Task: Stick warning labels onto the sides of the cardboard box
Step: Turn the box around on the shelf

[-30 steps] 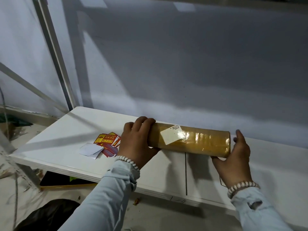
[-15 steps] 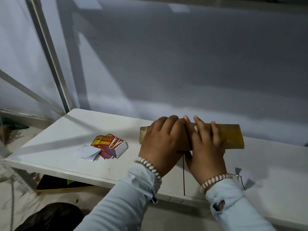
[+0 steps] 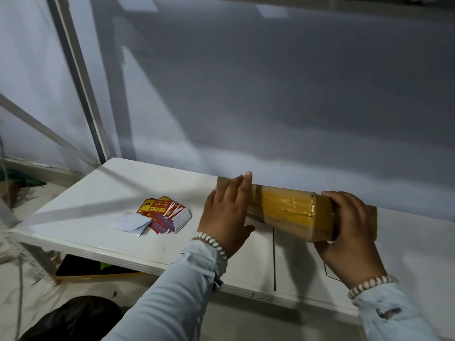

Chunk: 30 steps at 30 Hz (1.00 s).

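A: Head view: both hands sat mid-box half a second ago; now spread. Left hand (image 3: pixel 227 212) flat on the cardboard box (image 3: pixel 290 211), right hand (image 3: pixel 349 225) curled round its end.

B: Box on the desk (image 3: pixel 98 193), right of the label stack (image 3: pixel 165 214). White label no longer showing; likely rotated for another side.

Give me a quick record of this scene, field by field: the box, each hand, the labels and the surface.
box: long cardboard box wrapped in glossy tape, lying on its side on the table
left hand: left hand lies flat on the box's left end, fingers straight
right hand: right hand grips the box's right end
labels: stack of red and yellow warning labels left of the box, white backing paper beside it
surface: white table
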{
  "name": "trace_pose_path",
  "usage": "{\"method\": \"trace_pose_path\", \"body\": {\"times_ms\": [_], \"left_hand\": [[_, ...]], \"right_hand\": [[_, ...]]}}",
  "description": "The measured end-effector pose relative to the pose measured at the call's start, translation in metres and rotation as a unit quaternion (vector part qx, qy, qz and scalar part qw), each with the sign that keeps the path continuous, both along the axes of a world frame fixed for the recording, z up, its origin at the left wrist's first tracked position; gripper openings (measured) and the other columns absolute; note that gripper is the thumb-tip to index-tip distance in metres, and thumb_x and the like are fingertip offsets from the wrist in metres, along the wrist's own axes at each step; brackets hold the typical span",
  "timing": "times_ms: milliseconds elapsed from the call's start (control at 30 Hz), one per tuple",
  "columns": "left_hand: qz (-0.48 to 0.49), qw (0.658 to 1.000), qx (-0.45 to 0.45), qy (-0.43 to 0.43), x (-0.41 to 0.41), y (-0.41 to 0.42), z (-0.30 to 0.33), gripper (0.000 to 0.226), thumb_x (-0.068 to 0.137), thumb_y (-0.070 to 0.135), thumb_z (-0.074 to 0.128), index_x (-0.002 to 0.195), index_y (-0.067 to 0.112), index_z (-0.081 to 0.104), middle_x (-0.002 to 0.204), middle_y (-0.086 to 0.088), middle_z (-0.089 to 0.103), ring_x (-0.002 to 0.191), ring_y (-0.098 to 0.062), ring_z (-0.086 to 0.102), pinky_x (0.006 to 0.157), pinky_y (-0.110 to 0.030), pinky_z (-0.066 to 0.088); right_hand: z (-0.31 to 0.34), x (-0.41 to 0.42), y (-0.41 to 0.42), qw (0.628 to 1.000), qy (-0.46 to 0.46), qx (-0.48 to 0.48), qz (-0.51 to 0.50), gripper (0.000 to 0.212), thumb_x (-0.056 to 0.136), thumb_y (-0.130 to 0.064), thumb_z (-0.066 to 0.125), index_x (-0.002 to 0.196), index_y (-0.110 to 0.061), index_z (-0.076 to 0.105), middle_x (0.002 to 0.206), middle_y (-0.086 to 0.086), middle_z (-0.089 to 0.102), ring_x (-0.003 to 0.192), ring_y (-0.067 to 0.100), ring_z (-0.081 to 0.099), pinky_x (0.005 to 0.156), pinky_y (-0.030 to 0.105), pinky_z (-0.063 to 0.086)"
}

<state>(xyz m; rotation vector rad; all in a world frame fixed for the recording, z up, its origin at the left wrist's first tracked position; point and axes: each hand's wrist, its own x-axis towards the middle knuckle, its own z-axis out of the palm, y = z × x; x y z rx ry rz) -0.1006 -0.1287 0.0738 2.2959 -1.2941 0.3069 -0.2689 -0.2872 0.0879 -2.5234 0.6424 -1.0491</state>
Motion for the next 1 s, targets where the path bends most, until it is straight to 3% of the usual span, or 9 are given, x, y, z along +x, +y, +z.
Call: {"method": "trace_pose_path", "body": {"times_ms": [67,133,300,433,533,667,767,900,1000], "left_hand": [[0.019,1.000,0.011,0.009,0.004,0.000,-0.005,0.112,0.077,0.038,0.073,0.150,0.026,-0.012,0.159,0.000,0.011,0.145,-0.025,0.012,0.115,-0.046,0.024],[0.035,0.999,0.011,0.013,0.006,-0.001,-0.006,0.108,0.077,0.032,0.071,0.150,0.028,-0.007,0.158,0.000,0.015,0.145,-0.026,0.013,0.114,-0.050,0.023],[0.073,0.994,-0.003,-0.077,0.011,0.000,-0.004,0.070,0.069,0.027,0.070,0.130,0.037,0.036,0.127,0.004,0.051,0.127,-0.027,0.042,0.104,-0.065,0.027],[0.081,0.989,0.025,-0.120,0.004,-0.006,-0.011,0.069,0.068,0.025,0.070,0.129,0.036,0.040,0.122,-0.001,0.053,0.120,-0.033,0.044,0.105,-0.066,0.024],[0.077,0.986,0.040,-0.144,-0.008,-0.016,-0.022,0.077,0.060,0.024,0.076,0.129,0.034,0.042,0.121,-0.006,0.055,0.116,-0.036,0.047,0.104,-0.067,0.023],[0.062,0.983,0.058,-0.161,-0.023,-0.026,-0.039,0.089,0.043,0.029,0.086,0.124,0.028,0.047,0.117,-0.011,0.059,0.106,-0.037,0.054,0.093,-0.061,0.040],[0.021,0.978,0.085,-0.191,-0.026,-0.027,-0.050,0.085,0.044,0.036,0.086,0.120,0.024,0.051,0.113,-0.011,0.062,0.099,-0.034,0.059,0.082,-0.054,0.049],[-0.024,0.970,0.130,-0.204,-0.023,-0.027,-0.065,0.081,0.050,0.038,0.085,0.120,0.021,0.048,0.111,-0.010,0.061,0.096,-0.033,0.060,0.078,-0.052,0.051],[-0.048,0.968,0.159,-0.189,-0.019,-0.028,-0.076,0.084,0.054,0.037,0.086,0.125,0.021,0.044,0.117,-0.012,0.058,0.103,-0.038,0.058,0.080,-0.055,0.051]], "right_hand": [[0.000,-0.007,-0.007,0.999,-0.009,-0.013,0.035,0.080,0.052,-0.001,0.087,0.121,-0.016,0.050,0.120,0.000,0.045,0.110,0.006,0.036,0.092,0.032,0.040],[-0.002,-0.011,-0.010,0.996,-0.017,0.011,0.086,0.090,0.049,0.000,0.087,0.123,-0.026,0.043,0.122,-0.007,0.040,0.112,0.014,0.044,0.090,0.035,0.047],[-0.013,-0.011,-0.014,0.988,-0.013,0.110,0.111,0.098,0.054,-0.002,0.087,0.125,-0.044,0.034,0.126,-0.005,0.044,0.112,0.017,0.054,0.091,0.015,0.048],[-0.017,-0.019,-0.013,0.988,0.026,0.127,0.086,0.110,0.053,-0.026,0.088,0.142,-0.039,0.024,0.144,-0.006,0.033,0.131,0.015,0.037,0.106,0.041,0.040],[-0.015,-0.017,-0.007,0.991,0.060,0.096,0.065,0.108,0.057,-0.037,0.084,0.144,-0.040,0.020,0.149,-0.006,0.028,0.135,0.014,0.029,0.106,0.038,0.033],[-0.034,-0.001,-0.004,0.976,0.210,-0.050,-0.006,0.098,0.060,-0.048,0.080,0.141,-0.042,0.026,0.149,-0.007,0.031,0.137,0.028,0.013,0.108,0.044,0.030],[-0.051,0.003,-0.004,0.960,0.266,-0.073,-0.041,0.095,0.054,-0.042,0.083,0.136,-0.036,0.034,0.139,-0.001,0.044,0.126,0.028,0.027,0.090,0.046,0.049],[-0.071,0.005,-0.002,0.944,0.311,-0.098,-0.056,0.091,0.040,-0.035,0.089,0.120,-0.024,0.048,0.123,0.009,0.057,0.112,0.034,0.049,0.068,0.047,0.056],[-0.085,0.009,0.004,0.921,0.367,-0.112,-0.072,0.089,0.047,-0.037,0.087,0.123,-0.025,0.043,0.131,0.010,0.052,0.120,0.036,0.048,0.070,0.047,0.057]]}}
